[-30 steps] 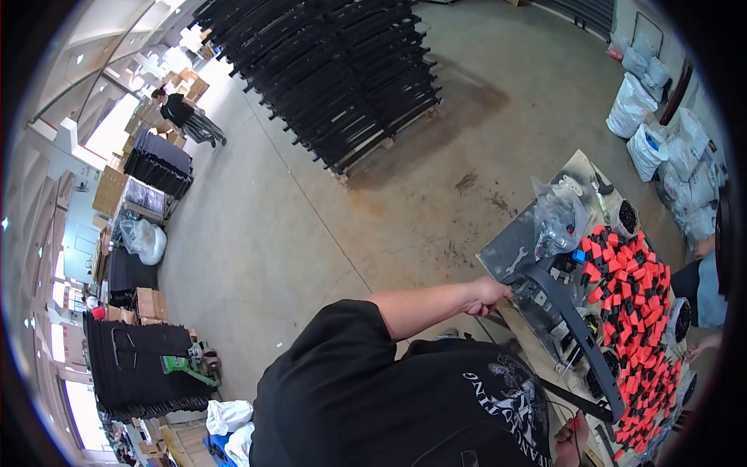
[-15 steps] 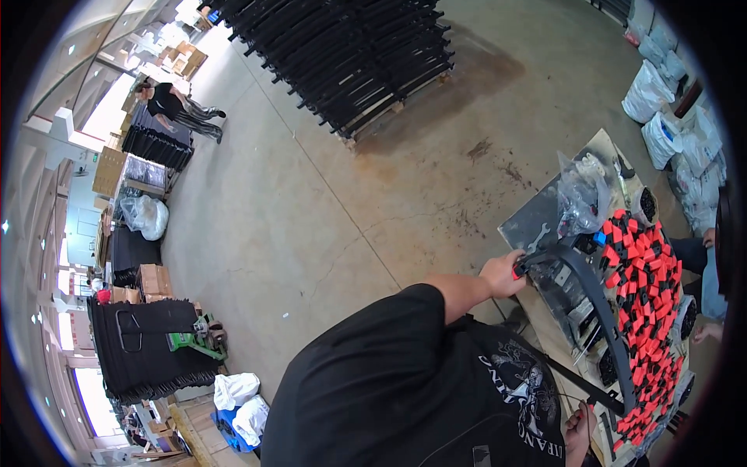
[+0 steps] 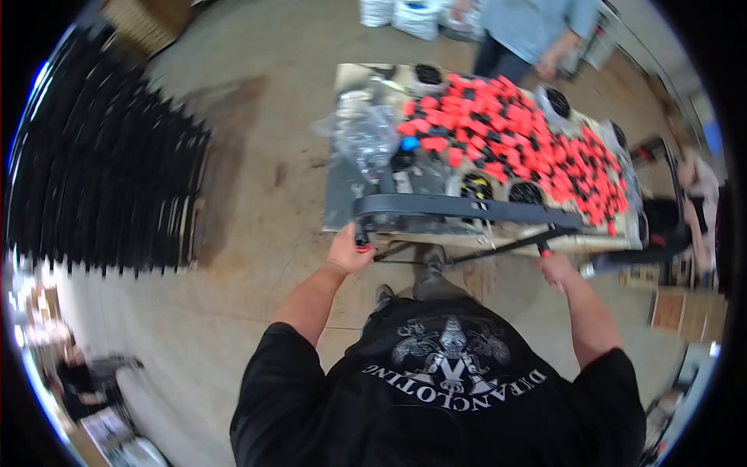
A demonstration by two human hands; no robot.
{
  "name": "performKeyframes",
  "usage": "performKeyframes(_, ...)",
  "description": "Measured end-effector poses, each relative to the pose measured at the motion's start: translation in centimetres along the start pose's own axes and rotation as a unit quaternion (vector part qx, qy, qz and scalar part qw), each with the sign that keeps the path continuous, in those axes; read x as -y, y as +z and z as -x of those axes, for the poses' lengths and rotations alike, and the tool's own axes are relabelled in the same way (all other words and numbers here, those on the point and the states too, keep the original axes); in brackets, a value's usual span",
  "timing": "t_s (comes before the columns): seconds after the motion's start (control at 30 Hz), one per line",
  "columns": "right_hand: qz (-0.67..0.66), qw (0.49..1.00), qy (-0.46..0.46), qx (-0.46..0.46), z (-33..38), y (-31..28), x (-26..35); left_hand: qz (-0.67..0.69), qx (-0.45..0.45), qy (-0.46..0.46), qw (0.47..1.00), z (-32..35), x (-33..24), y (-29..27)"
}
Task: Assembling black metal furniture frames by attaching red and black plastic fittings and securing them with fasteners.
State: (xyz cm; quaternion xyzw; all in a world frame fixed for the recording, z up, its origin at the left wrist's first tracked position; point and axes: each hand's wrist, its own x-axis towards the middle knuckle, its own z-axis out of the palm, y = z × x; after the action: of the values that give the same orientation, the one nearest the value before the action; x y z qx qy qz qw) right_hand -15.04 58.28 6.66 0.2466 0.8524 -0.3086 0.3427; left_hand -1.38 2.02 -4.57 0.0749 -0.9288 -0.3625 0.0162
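A dark grey metal frame, bent at its left end, lies across the near side of the worktable. My left hand is closed round its left end, where a black piece with a red edge shows. My right hand is closed at the lower end of a short black leg with a red tip, near the frame's right end. Beyond the frame spreads a large heap of red and black plastic pieces. A clear plastic bag lies left of the heap, with a small blue item between them.
Containers of small black parts stand round the heap. Across the table is a person in a light blue shirt. A tall stack of black frames stands at left. White sacks are at the back; a cardboard box sits at right.
My view has swung to the right, so the table now lies straight ahead. Both hands still hold the frame, which now runs crosswise before me.
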Motion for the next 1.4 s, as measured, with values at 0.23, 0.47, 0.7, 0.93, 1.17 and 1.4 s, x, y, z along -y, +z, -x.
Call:
performKeyframes(0.23, 0.043, 0.99, -0.035, -0.128, 2.7, 2.3, -1.2, 0.051, 0.031, 0.042, 0.997, -1.3, -0.6, 1.3)
performKeyframes(0.47, -0.161, 0.904, -0.175, -0.356, -3.7, 8.9, -2.7, 0.053, 0.068, 0.025, 0.996, -1.1, -0.7, 1.6)
performKeyframes(0.7, -0.25, 0.896, -0.174, -0.323, -7.4, 10.2, -2.3, 0.03, 0.048, 0.042, 0.998, -0.9, -1.9, 1.0)
performKeyframes(0.93, -0.463, 0.861, -0.185, -0.101, 0.3, 1.3, -6.3, -0.024, 0.052, 0.045, 0.997, -1.0, -0.6, 1.3)
performKeyframes(1.17, -0.445, 0.73, -0.506, -0.115, 14.5, -9.3, 16.9, 0.031, 0.049, -0.067, 0.996, -0.2, -0.5, 0.4)
performKeyframes(1.4, 0.219, 0.843, -0.474, -0.131, -1.9, 1.3, 31.9, -0.116, 0.186, -0.001, 0.976, -4.9, -4.1, -6.4)
